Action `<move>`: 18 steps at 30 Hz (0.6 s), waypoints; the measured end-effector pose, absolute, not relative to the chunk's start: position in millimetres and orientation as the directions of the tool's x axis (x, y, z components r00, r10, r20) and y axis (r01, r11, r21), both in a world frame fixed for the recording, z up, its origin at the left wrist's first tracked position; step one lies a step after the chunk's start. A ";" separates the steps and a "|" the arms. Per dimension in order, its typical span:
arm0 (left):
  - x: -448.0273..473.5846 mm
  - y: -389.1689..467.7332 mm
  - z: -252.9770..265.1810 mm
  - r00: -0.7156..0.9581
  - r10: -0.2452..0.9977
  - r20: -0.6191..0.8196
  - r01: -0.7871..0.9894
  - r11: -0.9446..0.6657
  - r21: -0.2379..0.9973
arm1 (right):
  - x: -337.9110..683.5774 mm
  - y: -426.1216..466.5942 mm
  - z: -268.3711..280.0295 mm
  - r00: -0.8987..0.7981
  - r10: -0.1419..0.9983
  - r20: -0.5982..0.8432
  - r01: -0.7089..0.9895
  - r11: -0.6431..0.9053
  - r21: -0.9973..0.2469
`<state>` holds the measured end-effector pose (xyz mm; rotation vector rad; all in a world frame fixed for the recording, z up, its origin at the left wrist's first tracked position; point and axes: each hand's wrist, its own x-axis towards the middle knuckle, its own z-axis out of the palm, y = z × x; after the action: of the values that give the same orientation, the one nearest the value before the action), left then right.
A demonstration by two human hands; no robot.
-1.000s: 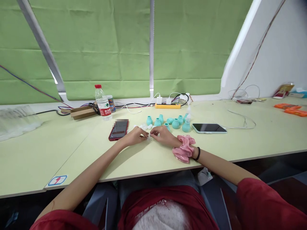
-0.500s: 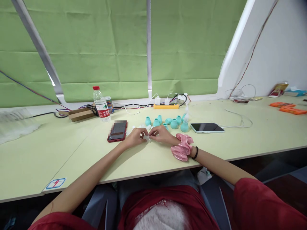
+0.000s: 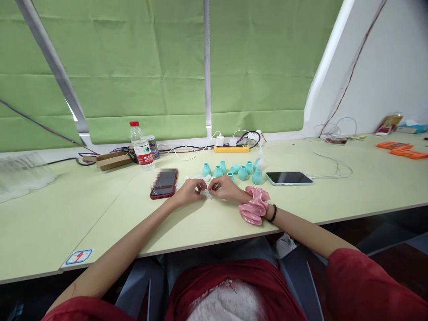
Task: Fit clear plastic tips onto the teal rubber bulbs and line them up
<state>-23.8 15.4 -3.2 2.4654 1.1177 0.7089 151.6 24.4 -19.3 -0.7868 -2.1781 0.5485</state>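
Between my two hands is a small translucent whitish piece (image 3: 207, 194), too small to name. My left hand (image 3: 191, 191) pinches its left side with closed fingertips. From the other side my right hand (image 3: 227, 188), a pink scrunchie (image 3: 254, 206) on its wrist, pinches it too. Just behind the hands stand several turquoise rubber-like bulbs (image 3: 243, 173), some upright, one lying on its side. One bulb (image 3: 257, 177) at the right has a clear nozzle-like tip (image 3: 260, 159) at its top. Small white pieces (image 3: 207, 178) lie partly hidden behind my fingers.
A red-cased phone (image 3: 164, 183) lies left of my hands, a white-edged phone (image 3: 289, 178) to the right. Farther back are a water bottle (image 3: 143, 149), a can (image 3: 153, 146), a cardboard tray (image 3: 115, 159) and a yellow power strip (image 3: 232, 149) with cables. Orange items (image 3: 408, 154) lie far right.
The translucent piece shows a little more between my fingertips and sits at a slightly different angle. Both hands stay almost in the same place; the bulbs and phones have not moved.
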 end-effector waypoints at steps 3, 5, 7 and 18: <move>-23.9 15.6 -3.8 0.583 0.752 0.308 0.598 -0.654 0.463 | 151.6 22.7 -18.7 -0.540 0.679 0.497 0.360 0.721 -0.593; -23.9 15.6 -3.9 0.591 0.744 0.313 0.600 -0.664 0.447 | 151.6 22.2 -18.8 -0.545 0.678 0.494 0.363 0.721 -0.590; -23.9 15.2 -3.8 0.592 0.739 0.321 0.605 -0.671 0.430 | 151.7 22.6 -19.5 -0.551 0.671 0.496 0.366 0.728 -0.579; -22.8 12.4 -2.4 0.582 0.740 0.337 0.608 -0.671 0.424 | 151.1 15.0 -19.2 -0.588 0.612 0.528 0.446 0.790 -0.420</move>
<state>-22.8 12.4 -2.4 2.5520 1.1114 0.7226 151.1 15.0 -19.2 -0.7798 -2.2969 0.3185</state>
